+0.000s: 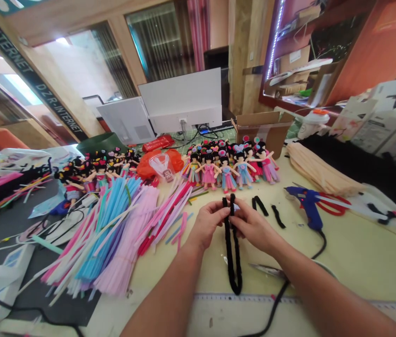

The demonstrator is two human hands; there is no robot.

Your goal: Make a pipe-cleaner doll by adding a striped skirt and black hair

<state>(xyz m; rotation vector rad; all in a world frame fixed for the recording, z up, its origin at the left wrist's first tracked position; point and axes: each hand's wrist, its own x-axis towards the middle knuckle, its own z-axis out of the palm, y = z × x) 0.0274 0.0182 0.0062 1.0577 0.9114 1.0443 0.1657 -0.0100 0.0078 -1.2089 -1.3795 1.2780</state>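
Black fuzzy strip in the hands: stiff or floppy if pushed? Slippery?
The black fuzzy strip probably bends easily: it forms a narrow U below the left hand and right hand. Likely light, being thin. Its fuzzy surface suggests little slipping.

So the person's going bare-armed here: the left forearm (170,295) and right forearm (320,285) are both showing uncovered right out to where the view is cutting them off. They're looking pretty chunky near the camera and tapering toward slimmer wrists (201,243), while the left hand (208,222) and right hand (252,222) are going gloveless, with fingers (222,213) looking fairly slender.
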